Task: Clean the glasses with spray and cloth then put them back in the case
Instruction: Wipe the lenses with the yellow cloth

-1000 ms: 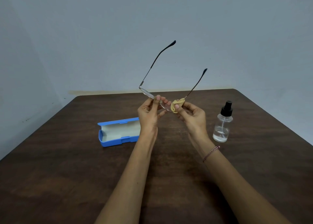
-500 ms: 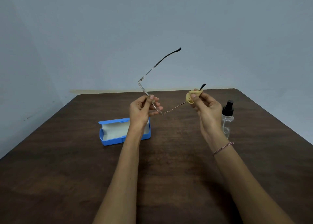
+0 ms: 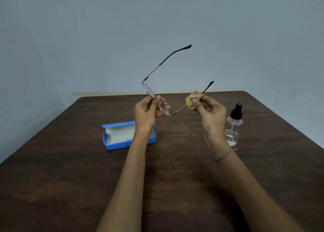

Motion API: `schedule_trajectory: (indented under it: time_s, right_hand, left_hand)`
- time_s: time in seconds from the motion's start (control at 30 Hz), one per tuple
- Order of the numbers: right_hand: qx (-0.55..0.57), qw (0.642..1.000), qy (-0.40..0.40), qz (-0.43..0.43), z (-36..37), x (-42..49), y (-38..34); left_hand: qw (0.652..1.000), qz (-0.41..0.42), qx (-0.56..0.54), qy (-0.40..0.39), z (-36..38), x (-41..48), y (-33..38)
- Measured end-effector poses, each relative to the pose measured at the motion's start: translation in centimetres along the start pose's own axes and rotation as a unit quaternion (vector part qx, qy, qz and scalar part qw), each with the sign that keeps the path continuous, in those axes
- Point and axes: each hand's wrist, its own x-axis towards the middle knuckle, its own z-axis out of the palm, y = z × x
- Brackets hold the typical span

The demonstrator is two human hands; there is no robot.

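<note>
- My left hand (image 3: 147,112) has its grip clamped on the glasses (image 3: 157,98) at the bridge, above the table (image 3: 70,179).
- My right hand (image 3: 208,112) pinches the yellow cloth (image 3: 192,100) around one temple.
- Open blue case (image 3: 119,137) and spray bottle (image 3: 234,126) stand on the table.

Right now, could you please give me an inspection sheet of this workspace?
Surface: dark brown wooden table, bare in front.
Job's things: thin metal-framed glasses held up, arms unfolded; yellow cloth pinched around one arm; open blue plastic case empty where visible; clear spray bottle with black nozzle upright.
Clutter: nothing seen.
Hands: left hand grips the frame; right hand holds the cloth.
Cables: nothing seen.
Surroundings: plain grey wall.
</note>
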Motion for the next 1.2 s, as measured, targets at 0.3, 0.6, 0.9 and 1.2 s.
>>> schedule_trajectory:
  time_s: [0.3, 0.6, 0.9, 1.2]
  right_hand:
    - [0.092, 0.995, 0.012, 0.038, -0.4, 0.4, 0.0]
    - [0.082, 0.991, -0.047, 0.096, 0.8, -1.3, 1.6]
    - [0.068, 0.993, -0.012, 0.091, 0.8, -0.9, 1.5]
    - [0.050, 0.993, -0.030, 0.106, 1.0, -1.4, 1.9]
  left_hand:
    - [0.999, -0.005, -0.027, 0.019, 0.8, -0.2, -0.3]
    - [0.995, -0.012, -0.076, 0.061, 2.7, -0.9, -0.9]
    - [0.995, 0.000, -0.074, 0.074, 3.0, -0.9, -1.3]
    - [0.996, -0.005, -0.064, 0.056, 2.9, -0.9, -1.3]
